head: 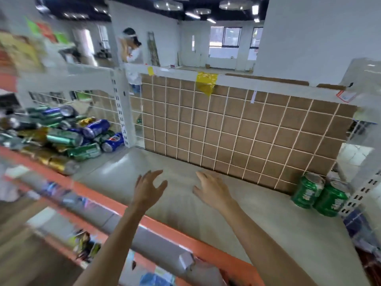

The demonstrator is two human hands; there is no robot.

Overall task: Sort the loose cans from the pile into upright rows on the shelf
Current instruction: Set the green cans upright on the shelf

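A pile of loose cans (61, 137), green, blue and gold, lies on its side at the left end of the grey shelf (257, 219). Two green cans (318, 193) stand upright side by side in the shelf's far right corner. My left hand (149, 187) and my right hand (212, 188) hover over the middle of the shelf, both with fingers spread and holding nothing. Neither hand touches a can. The pile is well to the left of my left hand.
A brown board behind a white wire grid (237, 129) backs the shelf. An orange front edge (165, 223) runs along the shelf. A white upright post (122, 108) stands beside the pile. A person (133, 56) stands behind the shelving.
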